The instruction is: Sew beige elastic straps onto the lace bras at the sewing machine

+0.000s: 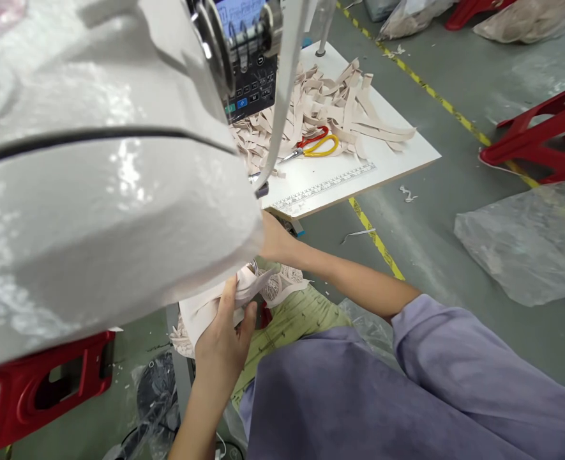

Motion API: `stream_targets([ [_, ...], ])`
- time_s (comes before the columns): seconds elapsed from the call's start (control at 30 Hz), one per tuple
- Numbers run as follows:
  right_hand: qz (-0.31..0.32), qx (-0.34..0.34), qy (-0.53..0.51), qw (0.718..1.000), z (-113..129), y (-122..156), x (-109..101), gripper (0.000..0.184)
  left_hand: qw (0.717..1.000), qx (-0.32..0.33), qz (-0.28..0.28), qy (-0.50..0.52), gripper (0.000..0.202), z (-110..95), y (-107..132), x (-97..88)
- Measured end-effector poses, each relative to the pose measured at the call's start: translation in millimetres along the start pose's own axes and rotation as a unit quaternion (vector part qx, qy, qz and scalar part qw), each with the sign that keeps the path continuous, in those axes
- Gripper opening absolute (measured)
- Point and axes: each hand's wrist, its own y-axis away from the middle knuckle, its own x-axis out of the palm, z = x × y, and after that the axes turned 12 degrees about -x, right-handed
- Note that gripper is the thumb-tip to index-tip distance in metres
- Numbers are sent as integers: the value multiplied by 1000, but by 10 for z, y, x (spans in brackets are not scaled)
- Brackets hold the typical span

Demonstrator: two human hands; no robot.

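A white sewing machine head (119, 211) fills the left side and covers much of the work. My left hand (225, 329) pinches a pale beige fabric piece (205, 313) below the machine, thumb on the near side and index finger on top. Beige lace (282, 284) belonging to or lying against this fabric hangs over my lap. My right hand (271, 237) reaches in behind the machine head, near a small metal part (252, 265); its fingers are hidden, so what it holds does not show.
A white table (397, 160) bears beige fabric strips (349, 108), scissors (318, 144) with red and yellow handles and a printed ruler (330, 185). A control panel (251, 96) stands behind the machine. Red stools (541, 137) and plastic bags (526, 243) are on the floor.
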Motion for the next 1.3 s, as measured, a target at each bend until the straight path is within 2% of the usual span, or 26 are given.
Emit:
stream_targets([
  [0.2,-108,22,-26,994,18,153,-7,12,1000,-3,12,-13,57,-13,40,-51],
  [0.27,-125,36,-23,991,-5,210,-37,13,1000,-8,15,-15,56,-10,49,-63],
  [0.53,-99,39,-43,993,-99,350,-118,9,999,-14,12,-27,55,-32,60,-61],
  [0.73,-79,58,-84,992,-4,462,-112,14,999,-13,36,-30,59,-85,40,-34],
  [0.93,-82,103,-167,977,136,574,-78,21,999,36,12,-4,61,-95,15,7],
  [1.0,-79,104,-173,976,182,597,-69,24,999,37,-7,1,67,-97,28,33],
  [1.13,-69,91,-159,981,250,635,-52,27,999,8,-45,10,92,-103,91,98],
  [1.3,-59,93,-92,990,320,664,-32,33,999,-42,0,-12,99,-123,141,99],
])
